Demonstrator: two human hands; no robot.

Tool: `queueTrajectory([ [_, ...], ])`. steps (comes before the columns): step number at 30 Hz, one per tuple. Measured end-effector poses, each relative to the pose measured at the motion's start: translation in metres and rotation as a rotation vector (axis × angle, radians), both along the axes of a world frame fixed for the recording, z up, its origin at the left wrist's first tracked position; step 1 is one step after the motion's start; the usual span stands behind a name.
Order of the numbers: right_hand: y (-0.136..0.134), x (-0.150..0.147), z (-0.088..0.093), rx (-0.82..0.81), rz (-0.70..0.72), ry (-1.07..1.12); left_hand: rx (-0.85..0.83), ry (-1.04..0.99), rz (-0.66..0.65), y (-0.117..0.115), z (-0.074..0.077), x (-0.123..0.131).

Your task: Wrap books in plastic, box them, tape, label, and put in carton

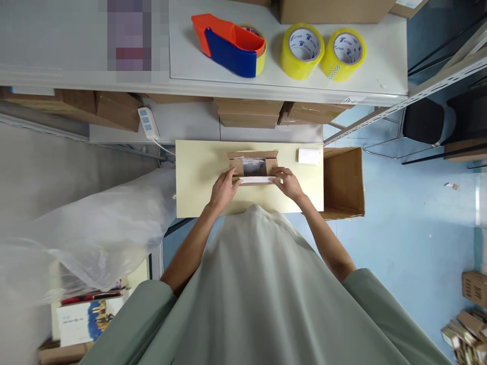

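Observation:
A small brown cardboard box [272,166] stands on the cream table with its top flaps up. Something greyish, perhaps in clear wrapping, lies inside it; its kind cannot be made out. Along the box's near side runs a white strip [255,180]. My left hand [224,188] grips the near left corner, thumb in front and fingers over the side flap. At the near right corner, my right hand [288,182] pinches the box the same way. A flat white box [309,156] lies to the right of it.
Beyond the cream table [194,177], a shelf [274,83] holds an orange and blue tape dispenser [232,48] and yellow tape rolls [304,50]. A large open carton [343,185] stands at the table's right. Clear plastic wrapping [114,223] bulges on the left, near a power strip [148,123].

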State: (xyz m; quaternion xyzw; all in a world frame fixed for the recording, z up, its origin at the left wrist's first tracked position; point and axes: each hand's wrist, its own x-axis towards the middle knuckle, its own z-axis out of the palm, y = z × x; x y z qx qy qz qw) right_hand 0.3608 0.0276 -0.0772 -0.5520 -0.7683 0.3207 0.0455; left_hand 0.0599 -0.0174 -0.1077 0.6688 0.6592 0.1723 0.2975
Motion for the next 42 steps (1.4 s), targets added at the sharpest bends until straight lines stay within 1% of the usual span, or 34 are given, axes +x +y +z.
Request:
queueTrajectory([
  [4,0.01,-0.007,-0.024,-0.023,-0.291,0.031,0.03,0.016,0.159,0.014,-0.004,0.004],
  [6,0.014,-0.009,-0.033,-0.005,-0.368,0.025,0.04,0.002,0.178,0.021,-0.003,0.005],
  [7,0.016,-0.009,-0.035,0.009,-0.369,0.023,0.048,-0.008,0.161,0.024,-0.002,0.004],
  [9,0.018,-0.007,-0.035,0.026,-0.322,0.01,0.065,-0.023,0.094,0.03,0.0,0.0],
  [11,0.019,-0.004,-0.031,0.03,-0.265,-0.014,0.076,-0.025,0.028,0.033,0.003,-0.004],
  [13,0.018,-0.001,-0.025,0.032,-0.232,-0.016,0.083,-0.015,0.002,0.032,0.005,-0.007],
  [16,0.012,0.002,-0.016,0.035,-0.201,0.018,0.089,0.009,-0.019,0.022,0.005,-0.01],
  [18,0.007,0.002,-0.014,0.029,-0.173,0.018,0.083,0.017,-0.032,0.013,0.003,-0.01],
  [22,-0.003,0.003,-0.019,-0.002,-0.147,0.038,0.059,0.003,0.005,-0.002,-0.005,-0.007],
  [25,-0.006,0.003,-0.026,-0.021,-0.204,0.124,0.064,-0.008,0.057,-0.005,-0.013,-0.002],
  [29,-0.009,0.002,-0.035,-0.068,-0.351,0.267,0.057,-0.004,0.126,-0.007,-0.018,0.007],
  [32,-0.012,0.002,-0.042,-0.1,-0.47,0.406,0.025,0.008,0.129,-0.008,-0.015,0.012],
  [36,-0.012,0.004,-0.052,-0.143,-0.609,0.553,0.011,0.071,0.076,-0.006,-0.007,0.014],
  [38,-0.01,0.005,-0.055,-0.164,-0.637,0.597,-0.006,0.09,0.062,-0.004,-0.004,0.015],
  [42,-0.004,0.006,-0.053,-0.165,-0.606,0.612,-0.031,0.054,0.09,-0.001,-0.001,0.013],
])
